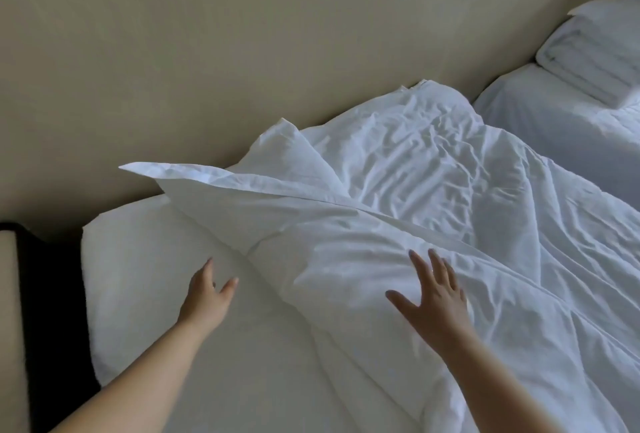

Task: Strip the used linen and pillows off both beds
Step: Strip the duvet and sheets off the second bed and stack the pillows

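Note:
A white pillow [284, 225] lies slanted across the head of the near bed, its case flap sticking out to the left. My right hand [433, 297] lies on the pillow's lower right part with fingers spread and straight. My left hand [207, 290] hovers over the bare white mattress sheet [173, 294] just left of the pillow's edge, fingers relaxed, holding nothing. A rumpled white duvet [433, 162] covers the rest of this bed. The second bed [540, 114] lies beyond at the right.
A beige wall [242, 52] runs along the far side of both beds. A stack of folded white linen [592, 55] sits on the second bed. A dark gap [52, 311] and a beige piece of furniture [10, 328] border the near bed's left end.

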`<control>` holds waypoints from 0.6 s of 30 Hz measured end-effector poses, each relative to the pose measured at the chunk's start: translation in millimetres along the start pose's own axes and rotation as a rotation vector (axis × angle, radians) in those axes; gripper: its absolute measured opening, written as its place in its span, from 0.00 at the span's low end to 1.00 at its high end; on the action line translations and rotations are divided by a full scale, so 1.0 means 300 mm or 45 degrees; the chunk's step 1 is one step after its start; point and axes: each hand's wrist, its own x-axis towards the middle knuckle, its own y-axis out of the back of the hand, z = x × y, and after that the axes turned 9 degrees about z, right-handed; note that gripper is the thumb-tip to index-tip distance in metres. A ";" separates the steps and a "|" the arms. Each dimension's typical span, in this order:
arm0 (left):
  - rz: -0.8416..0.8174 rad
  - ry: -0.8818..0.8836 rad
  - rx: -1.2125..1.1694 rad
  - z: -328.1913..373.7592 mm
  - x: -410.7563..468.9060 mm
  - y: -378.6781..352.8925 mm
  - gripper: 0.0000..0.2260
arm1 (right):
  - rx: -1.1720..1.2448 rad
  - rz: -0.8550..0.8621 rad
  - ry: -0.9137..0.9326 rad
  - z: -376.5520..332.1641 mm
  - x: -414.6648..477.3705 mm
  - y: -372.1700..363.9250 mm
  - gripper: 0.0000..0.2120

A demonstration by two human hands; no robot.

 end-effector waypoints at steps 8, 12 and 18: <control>-0.104 0.437 -0.856 0.125 0.507 0.004 0.29 | 0.090 -0.190 0.082 -0.350 0.516 -0.190 0.45; 0.037 0.447 -0.895 0.177 0.565 -0.074 0.13 | 0.136 -0.034 0.073 -0.284 0.564 -0.274 0.27; -0.039 0.030 -0.931 0.447 0.582 -0.072 0.11 | 0.152 0.674 0.427 -0.209 0.579 -0.125 0.16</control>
